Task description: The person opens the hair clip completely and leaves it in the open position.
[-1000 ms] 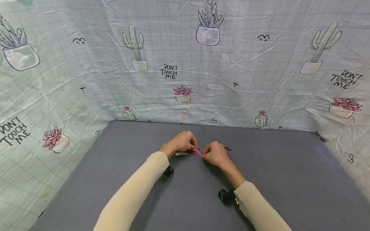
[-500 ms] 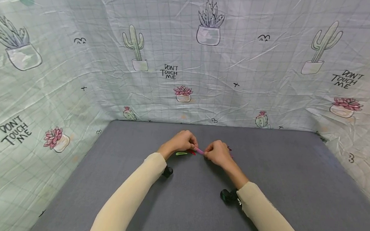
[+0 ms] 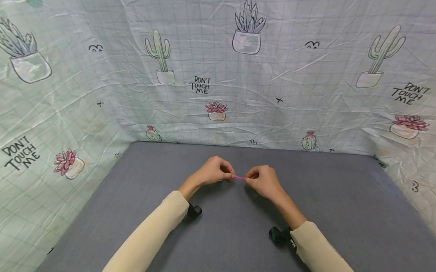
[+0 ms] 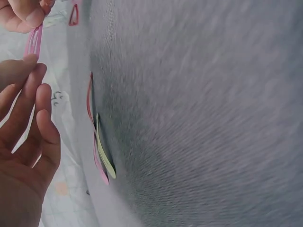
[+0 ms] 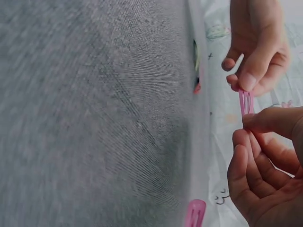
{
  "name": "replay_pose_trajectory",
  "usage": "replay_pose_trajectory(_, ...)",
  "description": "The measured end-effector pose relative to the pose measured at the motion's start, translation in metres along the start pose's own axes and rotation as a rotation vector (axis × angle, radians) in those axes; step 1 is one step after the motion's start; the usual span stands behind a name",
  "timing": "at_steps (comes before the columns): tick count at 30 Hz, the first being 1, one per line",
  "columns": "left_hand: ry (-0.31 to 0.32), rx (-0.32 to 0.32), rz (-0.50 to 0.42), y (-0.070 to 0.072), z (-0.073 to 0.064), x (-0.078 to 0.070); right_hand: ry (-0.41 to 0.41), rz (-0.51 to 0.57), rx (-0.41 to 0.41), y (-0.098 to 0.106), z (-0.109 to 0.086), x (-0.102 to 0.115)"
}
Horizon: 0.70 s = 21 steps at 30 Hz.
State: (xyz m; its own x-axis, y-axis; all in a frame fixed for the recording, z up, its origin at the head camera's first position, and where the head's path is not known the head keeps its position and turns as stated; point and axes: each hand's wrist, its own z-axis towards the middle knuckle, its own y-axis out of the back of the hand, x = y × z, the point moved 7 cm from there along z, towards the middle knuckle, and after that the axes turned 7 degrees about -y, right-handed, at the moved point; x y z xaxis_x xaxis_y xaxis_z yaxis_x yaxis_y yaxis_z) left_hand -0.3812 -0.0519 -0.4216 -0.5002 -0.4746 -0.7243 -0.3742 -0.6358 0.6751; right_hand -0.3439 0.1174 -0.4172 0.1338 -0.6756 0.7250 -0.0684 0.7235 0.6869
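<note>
A pink snap hair clip (image 3: 239,178) is stretched between my two hands over the grey table. My left hand (image 3: 215,170) pinches one end between thumb and forefinger. At the other end, my right hand (image 3: 264,180) pinches it the same way. The left wrist view shows the slots of the held clip, and its other fingers loosely bent. Lying on the table there are a red clip (image 4: 89,101), a green clip (image 4: 105,153) and another pink clip (image 4: 100,163). Both hands mostly cover these in the head view.
Another red clip (image 4: 74,15) lies past my right hand in the left wrist view. A pink clip (image 5: 195,213) is near the table's edge in the right wrist view. Behind the grey table (image 3: 227,243) hangs a cactus-printed sheet (image 3: 272,85).
Both hands have drawn slightly toward me with the pink hair clip, the right also moving right. The clip now lies nearly level, and the hands cover more of the loose clips.
</note>
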Motion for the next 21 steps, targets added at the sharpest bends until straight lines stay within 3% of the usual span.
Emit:
replay_pose_trajectory(12, -0.088, -0.147, -0.127, 0.0, -0.022, -0.026, 0.144, 0.056, -0.046, 0.022, -0.023, 0.009)
replay_pose_trajectory(21, -0.156, -0.218, -0.257, -0.007, -0.039, -0.039, 0.332, 0.229, -0.106, 0.026, -0.041, 0.006)
